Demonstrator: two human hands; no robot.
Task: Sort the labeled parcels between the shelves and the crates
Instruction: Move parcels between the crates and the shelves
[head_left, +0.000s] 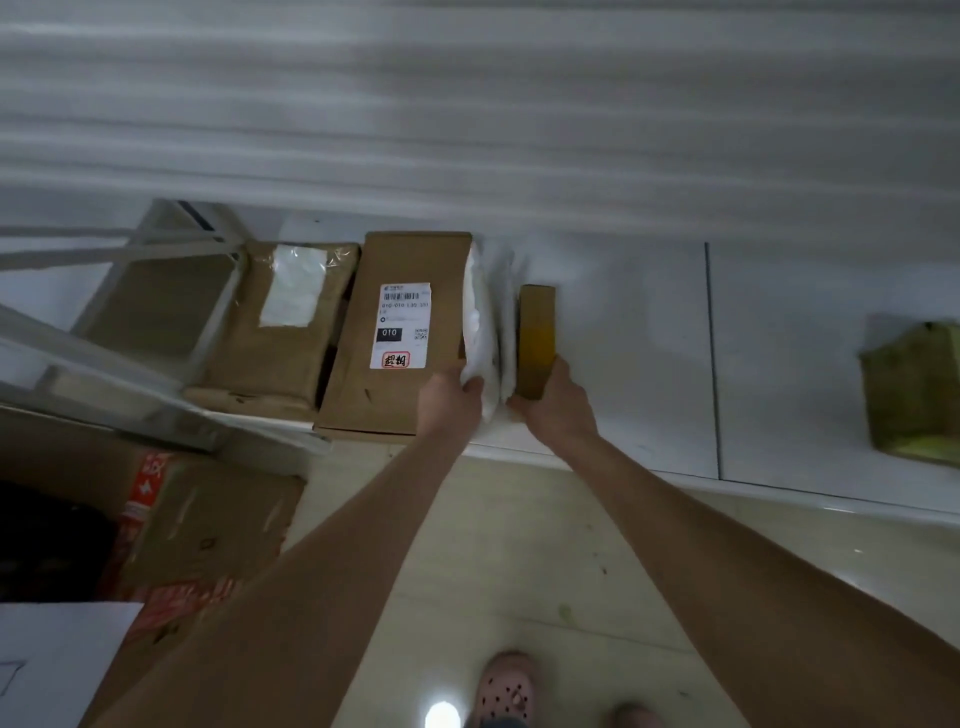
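Observation:
On the white shelf (639, 353) a flat brown box (415, 260) with a "010" label lies left of centre. Just right of it a white plastic mailer (485, 317) stands on edge, and my left hand (449, 397) grips its near end. Beside the mailer a small brown box (536, 338) wrapped in tape stands upright; my right hand (558, 402) holds its near end. Further left lies a brown padded parcel (283, 322) with a blank white label.
A yellowish box (917, 395) sits on the shelf at the far right. A white shelf frame (171, 244) crosses the left side. Below it, on the floor, stands an open cardboard carton (208, 525) with red tape. My feet show at the bottom.

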